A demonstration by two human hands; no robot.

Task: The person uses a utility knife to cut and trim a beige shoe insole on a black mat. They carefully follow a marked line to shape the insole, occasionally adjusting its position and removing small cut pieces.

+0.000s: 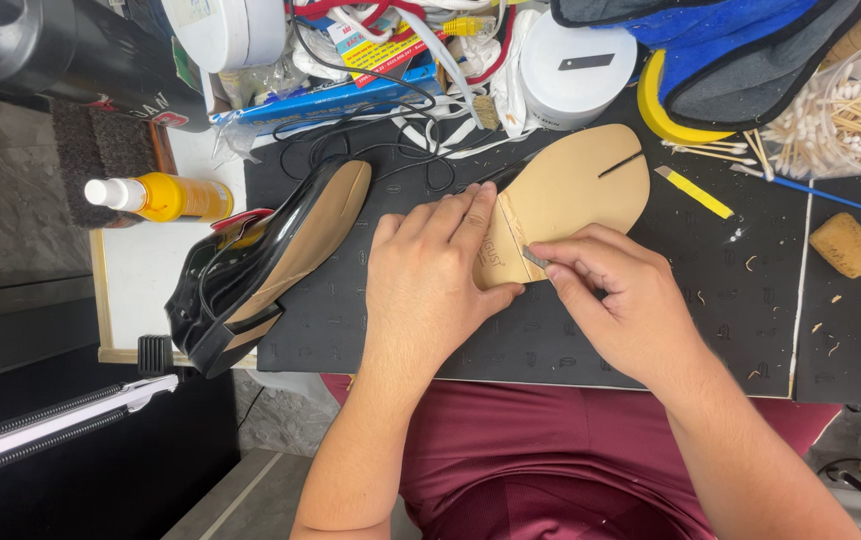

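The tan sole point(576, 190) lies flat on the black mat point(351, 330), toe end pointing away from the person, with a short dark slit near its far edge. The left hand point(431, 275) lies palm down on the near end of the sole, fingers spread narrow and flat, pinning it to the mat; it grips nothing. The right hand point(616, 300) is closed in a pinch round a small blade point(535, 258), thumb and forefinger tight on it, the metal tip touching the sole just beside the left forefinger. A pale scored line runs across the sole at that spot. To the left of the hands a black glossy shoe point(251, 265) rests on its side on the mat, tan underside facing the hands, near but apart from the left hand. Beyond the shoe a yellow bottle point(166, 197) with a white cap lies on its side on a white board point(146, 280). To the right of the sole a yellow stick point(696, 192) lies on the mat, and further right a tan sponge point(848, 244). A clear tub of cotton swabs point(841, 115) stands at the far right corner. A white round tub point(576, 65) stands behind the sole, among tangled cords. Small tan shavings lie scattered on the mat right of the right hand.
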